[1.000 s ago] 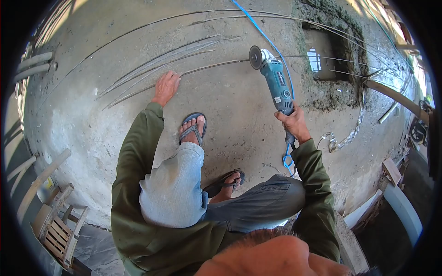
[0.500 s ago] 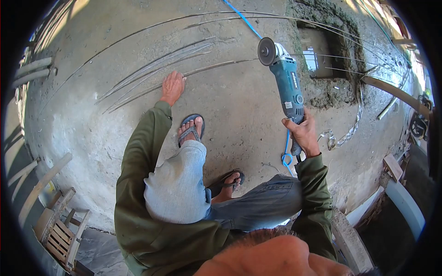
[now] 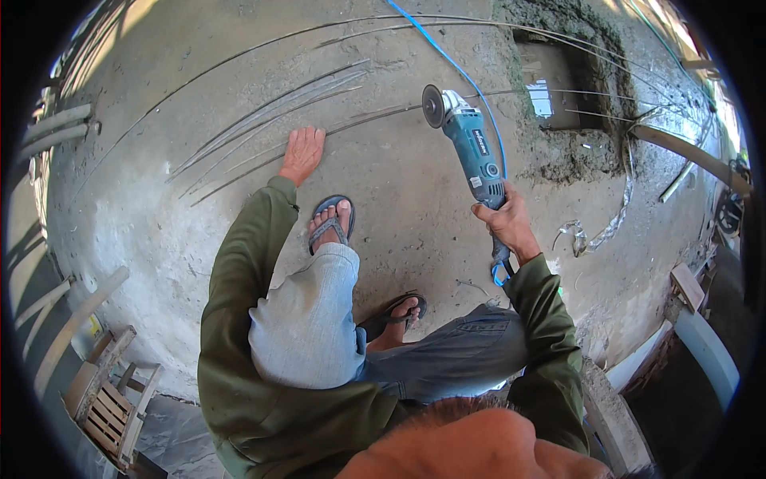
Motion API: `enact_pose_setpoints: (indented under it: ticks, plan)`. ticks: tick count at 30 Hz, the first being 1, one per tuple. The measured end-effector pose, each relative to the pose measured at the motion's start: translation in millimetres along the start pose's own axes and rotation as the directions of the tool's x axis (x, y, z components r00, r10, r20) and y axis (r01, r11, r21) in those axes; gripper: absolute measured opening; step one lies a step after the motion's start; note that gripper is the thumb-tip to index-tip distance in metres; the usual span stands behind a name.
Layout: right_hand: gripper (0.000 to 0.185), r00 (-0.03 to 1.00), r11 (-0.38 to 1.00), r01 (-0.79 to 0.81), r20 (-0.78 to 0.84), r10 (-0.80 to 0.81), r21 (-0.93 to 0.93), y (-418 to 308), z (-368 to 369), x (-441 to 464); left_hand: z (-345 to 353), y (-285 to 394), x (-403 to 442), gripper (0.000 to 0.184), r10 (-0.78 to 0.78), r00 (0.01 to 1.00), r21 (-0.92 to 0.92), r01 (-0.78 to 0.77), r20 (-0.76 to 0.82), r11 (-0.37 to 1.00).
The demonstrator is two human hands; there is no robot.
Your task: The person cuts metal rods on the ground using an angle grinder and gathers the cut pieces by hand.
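My right hand (image 3: 513, 221) is wrapped round the rear handle of a teal angle grinder (image 3: 475, 152). The grinder's dark disc (image 3: 433, 106) points up and left, beside a long steel rod (image 3: 375, 116) that lies on the floor. My left hand (image 3: 303, 153) presses down at that rod, fingers together; what is under the fingertips is hidden. Several thinner rods (image 3: 271, 105) lie fanned out just beyond my left hand. A blue cable (image 3: 455, 64) runs past the grinder's right side.
A square pit with water (image 3: 558, 84) and rough edges is at the upper right. A wooden pole (image 3: 692, 162) juts in from the right, near crumpled shiny strip (image 3: 610, 227). A slatted wooden piece (image 3: 108, 415) is at the lower left. My sandalled feet are on the concrete floor (image 3: 399, 215).
The grinder first moved right and toward the top, then came back left and down to the rod. My left hand shifted slightly right from its first place.
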State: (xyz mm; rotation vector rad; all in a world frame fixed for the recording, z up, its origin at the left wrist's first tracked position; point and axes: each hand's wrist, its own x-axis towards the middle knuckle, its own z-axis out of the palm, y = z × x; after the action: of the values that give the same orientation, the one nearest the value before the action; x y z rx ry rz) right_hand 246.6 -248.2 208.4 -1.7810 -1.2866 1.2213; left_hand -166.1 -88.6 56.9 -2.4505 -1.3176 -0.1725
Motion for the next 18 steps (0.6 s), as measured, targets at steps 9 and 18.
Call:
enact_pose_setpoints:
  ticks: [9,18]
  plan:
    - [0.039,1.000,1.000,0.028,0.001,-0.028,0.008,4,5,16,-38,0,-6,0.013,-0.210,0.978,-0.469,0.187,0.004,0.863]
    - [0.034,0.999,0.999,0.040,0.031,-0.039,-0.028,-5,8,21,-54,0,-5,0.019,-0.207,0.977,-0.482,0.157,-0.051,0.862]
